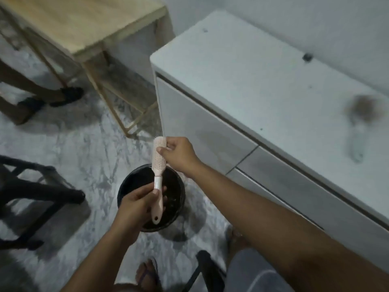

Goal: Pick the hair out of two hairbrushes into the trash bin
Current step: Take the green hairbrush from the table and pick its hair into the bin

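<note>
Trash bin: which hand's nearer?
Left. The left hand grips the pink brush handle directly over the trash bin; the right hand pinches the bristle head above the bin's far rim.

You've got the pink hairbrush (158, 163) held roughly upright right over the black round trash bin (130, 184), bristle head up top and the white-banded handle pointing down toward you. The bin sits open on the marble-look floor with dark stuff inside, too murky to make out. Your second hairbrush (360, 123) lies flat on the white cabinet top, blurry, its head matted with brownish hair.
</note>
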### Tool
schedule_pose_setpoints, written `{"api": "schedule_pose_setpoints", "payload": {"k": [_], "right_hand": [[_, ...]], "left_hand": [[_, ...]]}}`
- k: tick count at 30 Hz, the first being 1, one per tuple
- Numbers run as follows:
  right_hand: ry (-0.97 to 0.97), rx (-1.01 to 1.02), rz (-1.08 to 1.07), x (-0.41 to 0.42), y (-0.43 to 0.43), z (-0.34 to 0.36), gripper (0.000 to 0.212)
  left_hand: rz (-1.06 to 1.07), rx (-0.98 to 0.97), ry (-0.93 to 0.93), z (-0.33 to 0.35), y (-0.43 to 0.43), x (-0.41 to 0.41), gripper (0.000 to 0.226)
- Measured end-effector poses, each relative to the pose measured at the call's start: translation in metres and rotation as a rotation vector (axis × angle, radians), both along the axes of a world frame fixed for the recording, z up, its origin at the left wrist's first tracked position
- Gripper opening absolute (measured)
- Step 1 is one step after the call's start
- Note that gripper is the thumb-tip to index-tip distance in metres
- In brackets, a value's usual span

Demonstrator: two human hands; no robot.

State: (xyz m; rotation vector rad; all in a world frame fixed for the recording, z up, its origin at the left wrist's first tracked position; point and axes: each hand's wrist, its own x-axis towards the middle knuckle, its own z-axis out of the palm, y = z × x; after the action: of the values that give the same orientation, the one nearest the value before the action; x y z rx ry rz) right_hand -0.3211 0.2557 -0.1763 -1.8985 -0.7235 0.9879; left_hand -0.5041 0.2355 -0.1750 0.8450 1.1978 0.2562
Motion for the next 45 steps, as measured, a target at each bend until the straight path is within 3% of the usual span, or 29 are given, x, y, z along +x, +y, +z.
{"api": "schedule_pose_setpoints", "payload": {"k": [4,7,11,16,20,22,26,31,34,40,45], "right_hand": [[-0.038,0.033,-0.168,0.051,-0.040,0.084,0.026],[-0.065,0.051,-0.311,0.097,-0.082,0.128,0.037],[-0.095,0.095,-0.450,0.160,-0.148,0.163,0.021],[-0.104,0.138,-0.580,0.237,-0.236,0.189,0.020],[-0.142,0.089,-0.668,0.301,-0.300,0.196,0.021],[-0.139,0.057,-0.683,0.330,-0.326,0.195,0.005],[-0.185,-0.042,-0.710,0.376,-0.360,0.186,0.046],[-0.276,-0.162,-0.697,0.412,-0.372,0.163,0.038],[-0.302,-0.204,-0.714,0.421,-0.375,0.149,0.044],[-0.425,-0.305,-0.692,0.426,-0.382,0.137,0.044],[-0.386,-0.251,-0.797,0.426,-0.383,0.127,0.050]], "left_hand": [[-0.187,0.001,-0.016,0.081,-0.007,0.049,0.021],[-0.305,0.048,-0.044,0.123,-0.021,0.097,0.024],[-0.442,0.101,-0.086,0.161,-0.060,0.168,0.022],[-0.589,0.077,-0.097,0.194,-0.126,0.259,0.021],[-0.672,0.110,-0.091,0.202,-0.180,0.329,0.020],[-0.713,0.174,-0.065,0.198,-0.204,0.362,0.020],[-0.768,0.352,0.024,0.181,-0.245,0.421,0.033],[-0.885,0.616,0.125,0.163,-0.271,0.469,0.022],[-0.951,0.700,0.165,0.148,-0.281,0.486,0.018],[-1.018,0.681,0.187,0.142,-0.290,0.496,0.015],[-0.997,0.687,0.180,0.137,-0.284,0.497,0.012]]}}
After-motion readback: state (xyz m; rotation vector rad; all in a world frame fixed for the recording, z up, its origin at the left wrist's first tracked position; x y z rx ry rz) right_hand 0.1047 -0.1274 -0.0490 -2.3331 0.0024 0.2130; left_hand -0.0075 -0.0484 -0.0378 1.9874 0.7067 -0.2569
